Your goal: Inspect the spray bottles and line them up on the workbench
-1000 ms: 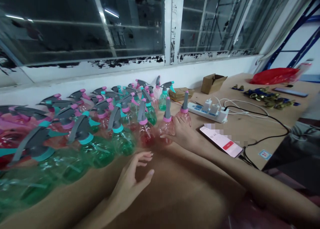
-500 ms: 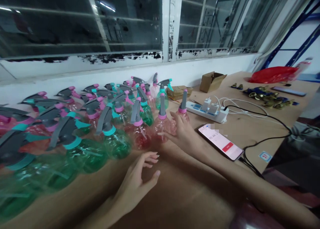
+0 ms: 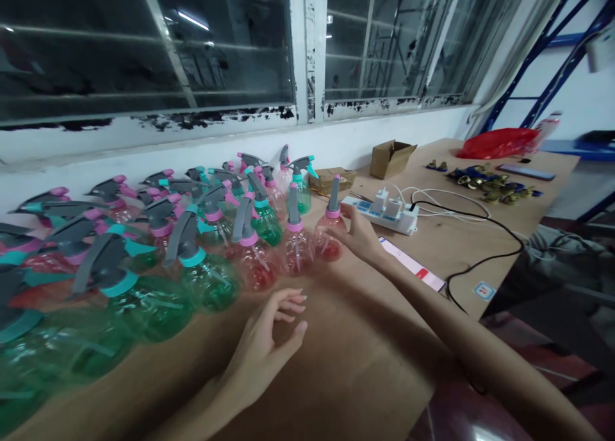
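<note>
R hand (image 3: 361, 233) @ rnd see-thru plastic btl (image 3: 330, 251) | grip unclear | L hand (image 3: 269, 337) unclenched, bare

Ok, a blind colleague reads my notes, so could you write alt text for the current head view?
A person's right hand curls at a pink-collared spray bottle beside many pink and green ones; the left hand is open and empty. A phone and power strip lie to the right.

The red spray bottle (image 3: 330, 252) has a pink collar (image 3: 333, 214) and grey head (image 3: 333, 201).
</note>
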The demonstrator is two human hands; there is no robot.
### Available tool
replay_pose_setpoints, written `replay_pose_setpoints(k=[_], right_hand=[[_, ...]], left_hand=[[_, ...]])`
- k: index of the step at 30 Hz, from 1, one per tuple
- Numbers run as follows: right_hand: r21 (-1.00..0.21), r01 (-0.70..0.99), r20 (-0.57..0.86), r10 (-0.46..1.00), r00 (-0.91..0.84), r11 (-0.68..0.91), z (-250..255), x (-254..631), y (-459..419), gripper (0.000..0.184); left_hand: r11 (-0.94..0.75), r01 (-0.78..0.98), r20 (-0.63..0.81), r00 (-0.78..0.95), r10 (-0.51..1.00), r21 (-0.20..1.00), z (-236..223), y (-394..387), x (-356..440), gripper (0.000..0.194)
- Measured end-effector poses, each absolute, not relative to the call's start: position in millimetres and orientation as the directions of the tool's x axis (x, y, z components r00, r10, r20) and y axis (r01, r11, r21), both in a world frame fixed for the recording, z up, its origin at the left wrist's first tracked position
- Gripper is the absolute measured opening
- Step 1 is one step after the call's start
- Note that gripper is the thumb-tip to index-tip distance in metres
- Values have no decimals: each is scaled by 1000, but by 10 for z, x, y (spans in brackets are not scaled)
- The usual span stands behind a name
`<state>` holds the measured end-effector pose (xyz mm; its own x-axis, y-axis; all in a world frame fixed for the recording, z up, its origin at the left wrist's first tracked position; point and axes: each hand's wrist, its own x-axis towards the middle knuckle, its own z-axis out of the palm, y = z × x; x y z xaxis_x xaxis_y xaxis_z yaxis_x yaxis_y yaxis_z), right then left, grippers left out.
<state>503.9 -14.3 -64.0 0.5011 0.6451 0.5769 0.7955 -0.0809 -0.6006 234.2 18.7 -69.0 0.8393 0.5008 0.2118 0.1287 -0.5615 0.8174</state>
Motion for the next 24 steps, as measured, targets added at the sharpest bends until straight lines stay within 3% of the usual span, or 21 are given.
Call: replay_pose_setpoints(k=[5,12,19,24], right_hand=[[-601,792,525,692,495,-111,-645,5041,-145,36],[-590,795,479,729,489,-145,-585,4908,-552,39],[-607,785,455,755,473,-126,-562,4224,-1079,46],[-612,791,450,819,355,-6,-583,3631,-1169,43]], left_hand=[[-542,139,193,838,510,829,-651,152,2332,29],[-511,146,180,826,534,847,-638,78,2251,23],[-516,141,207,804,558,845,-557,-12,2133,23],[-514,130,240,771,590,848,-473,-58,1928,44]])
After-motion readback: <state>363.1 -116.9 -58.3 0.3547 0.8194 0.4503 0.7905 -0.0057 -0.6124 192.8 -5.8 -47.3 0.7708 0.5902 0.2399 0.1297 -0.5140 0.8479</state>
